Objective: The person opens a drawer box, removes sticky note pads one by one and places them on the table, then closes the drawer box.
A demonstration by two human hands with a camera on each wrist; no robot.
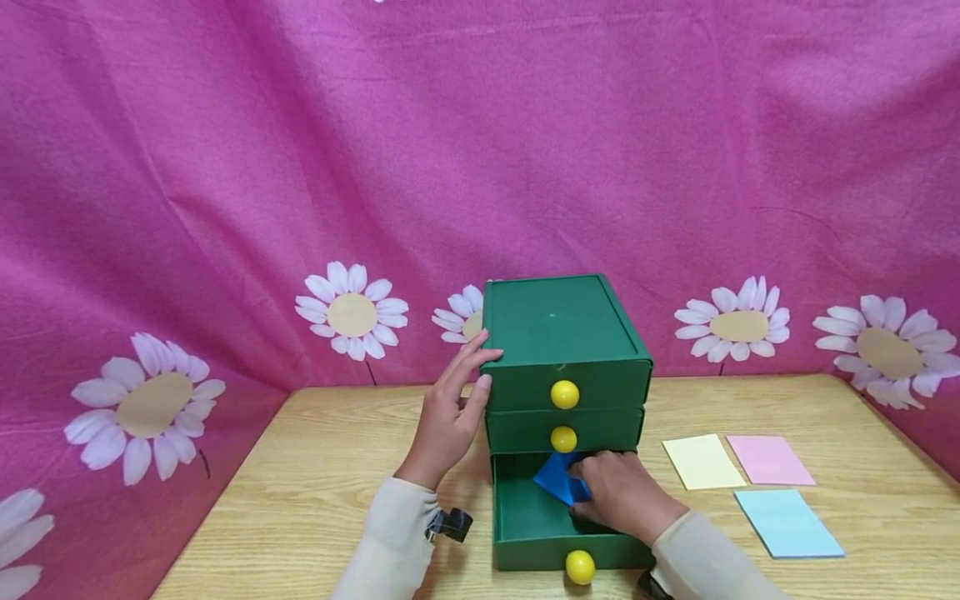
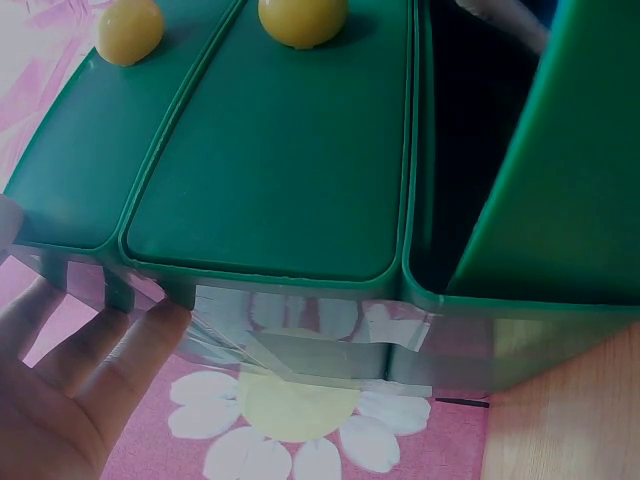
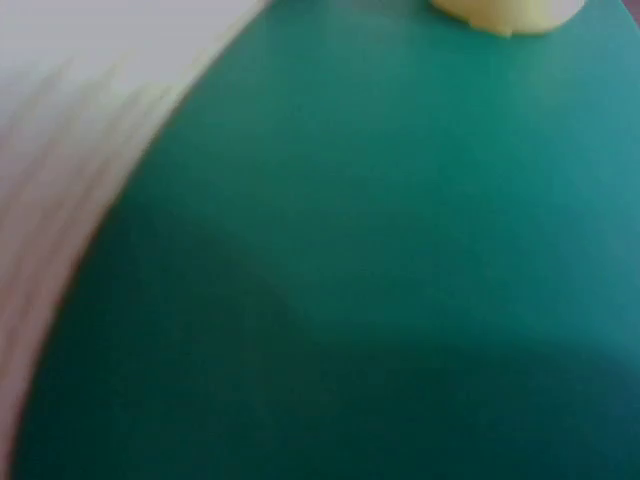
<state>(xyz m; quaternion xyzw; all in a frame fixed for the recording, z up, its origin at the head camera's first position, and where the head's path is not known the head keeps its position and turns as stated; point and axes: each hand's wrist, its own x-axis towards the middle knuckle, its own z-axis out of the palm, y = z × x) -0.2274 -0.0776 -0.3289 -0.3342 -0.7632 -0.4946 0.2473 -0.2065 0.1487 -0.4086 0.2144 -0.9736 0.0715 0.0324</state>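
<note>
A green three-drawer box (image 1: 566, 321) with yellow knobs stands on the table, its bottom drawer (image 1: 528, 552) pulled out and the upper two closed. My left hand (image 1: 447, 417) rests its fingertips on the box's upper left side; in the left wrist view the fingers (image 2: 140, 350) lie fairly straight along that side. Inside the bottom drawer, my right hand (image 1: 621, 492) pinches a flat blue piece with pointed corners (image 1: 555, 477), held tilted. Its fingertips are partly hidden behind the piece and the drawer. The right wrist view is filled by a green drawer surface (image 3: 400, 220) and part of a yellow knob (image 3: 510, 12).
To the right of the box lie three paper pads: yellow (image 1: 703, 462), pink (image 1: 771, 460) and light blue (image 1: 789, 523). A magenta cloth with daisies (image 1: 570, 150) hangs behind and around the wooden table (image 1: 300, 492).
</note>
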